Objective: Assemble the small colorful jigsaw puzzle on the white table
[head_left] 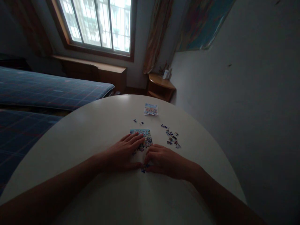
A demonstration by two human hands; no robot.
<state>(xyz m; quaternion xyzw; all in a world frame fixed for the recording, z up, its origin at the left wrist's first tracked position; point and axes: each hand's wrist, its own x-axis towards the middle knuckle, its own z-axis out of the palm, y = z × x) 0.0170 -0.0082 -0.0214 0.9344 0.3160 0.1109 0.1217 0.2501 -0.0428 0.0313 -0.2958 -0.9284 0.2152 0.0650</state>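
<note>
A partly assembled jigsaw puzzle (147, 137) lies on the white round table, its lower edge uneven. My left hand (127, 150) rests flat over its left side, fingers stretched out and thumb pointing right. At the puzzle's lower right corner, my right hand (161, 158) is closed with bent fingers. Small dark-blue puzzle pieces (143, 169) show at its thumb and index finger, close to my left thumb tip; the fingers partly hide them. Loose puzzle pieces (172, 137) lie scattered to the right, and two more loose pieces (135, 121) sit beyond the puzzle.
A small printed picture packet (151, 109) lies toward the far side of the round table (93, 125). Plaid mattresses (47, 89) stand to the left. Behind are a window (98, 25) and a wooden corner shelf (160, 80); a white wall (246, 109) runs along the right.
</note>
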